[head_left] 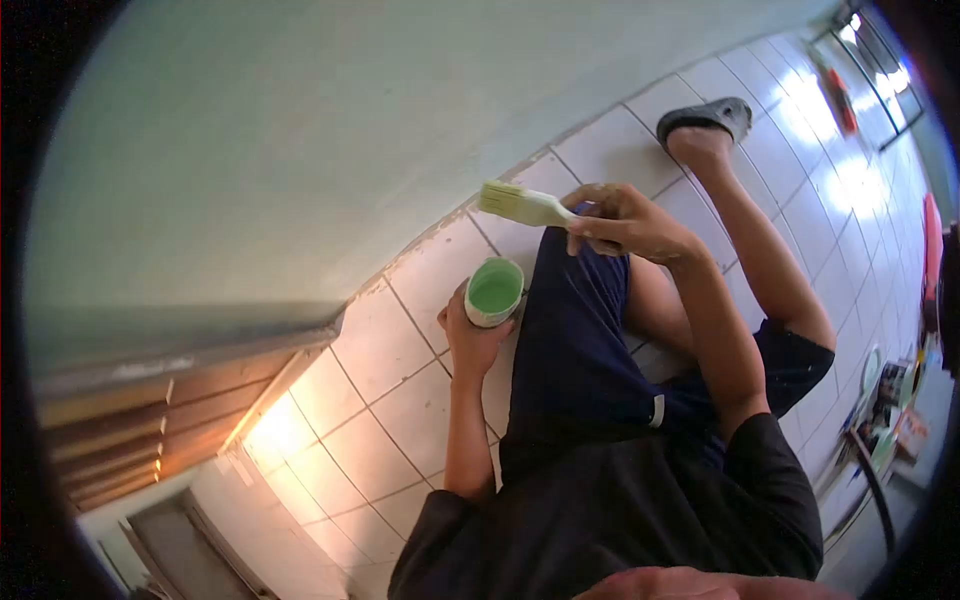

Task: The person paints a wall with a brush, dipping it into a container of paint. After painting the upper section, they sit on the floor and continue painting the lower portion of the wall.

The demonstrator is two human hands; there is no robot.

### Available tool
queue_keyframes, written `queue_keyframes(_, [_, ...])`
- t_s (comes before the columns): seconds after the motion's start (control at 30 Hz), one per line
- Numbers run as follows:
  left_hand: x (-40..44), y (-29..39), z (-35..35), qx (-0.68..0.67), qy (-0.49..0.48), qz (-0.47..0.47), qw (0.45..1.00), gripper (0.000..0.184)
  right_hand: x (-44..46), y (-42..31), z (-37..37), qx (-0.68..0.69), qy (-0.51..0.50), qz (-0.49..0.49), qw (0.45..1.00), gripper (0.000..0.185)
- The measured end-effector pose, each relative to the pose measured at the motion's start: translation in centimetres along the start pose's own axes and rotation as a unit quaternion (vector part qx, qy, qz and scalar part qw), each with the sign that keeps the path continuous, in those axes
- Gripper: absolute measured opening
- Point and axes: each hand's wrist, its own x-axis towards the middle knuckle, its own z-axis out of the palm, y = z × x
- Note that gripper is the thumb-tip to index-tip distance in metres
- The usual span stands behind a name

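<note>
My left hand (474, 335) is wrapped round a small white cup (487, 318), and green paint (495, 291) shows inside it. In my right hand (632, 225) is a paintbrush (540, 209), gripped by its pale handle. Its bristles, coated in light green, point left toward the wall (300, 150) without touching it. The brush is above and to the right of the cup, near my knee in dark shorts (575, 330). Pale smears show on the fingers of my right hand.
White floor tiles (400, 420) meet the wall along a chipped, paint-spotted edge. A brown slatted wooden piece (190, 410) stands at the lower left, by a doorway (190, 545). My foot wears a grey clog (708, 118). Assorted items (890, 410) lie at the right.
</note>
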Motion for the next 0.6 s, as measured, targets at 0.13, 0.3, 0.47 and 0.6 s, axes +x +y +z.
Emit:
queue_keyframes(0.13, [0.9,0.8,-0.4,-0.011,0.016,0.044,0.999,0.088,-1.2,-1.7,-0.4,-0.069,-0.046,0.002,0.997,0.035])
queue_keyframes(0.3, [1.3,2.9,-1.6,0.021,0.029,0.119,0.992,0.087,-1.6,-5.3,1.4,-0.313,-0.088,-0.060,0.944,0.029])
queue_keyframes(0.47, [0.8,3.6,-2.2,0.032,0.039,0.150,0.987,0.089,-1.9,-8.3,5.1,-0.518,-0.086,-0.068,0.848,0.024])
queue_keyframes(0.6, [0.1,4.2,-2.2,0.056,0.033,0.166,0.984,0.092,-1.6,-7.0,8.5,-0.662,-0.069,-0.084,0.742,0.019])
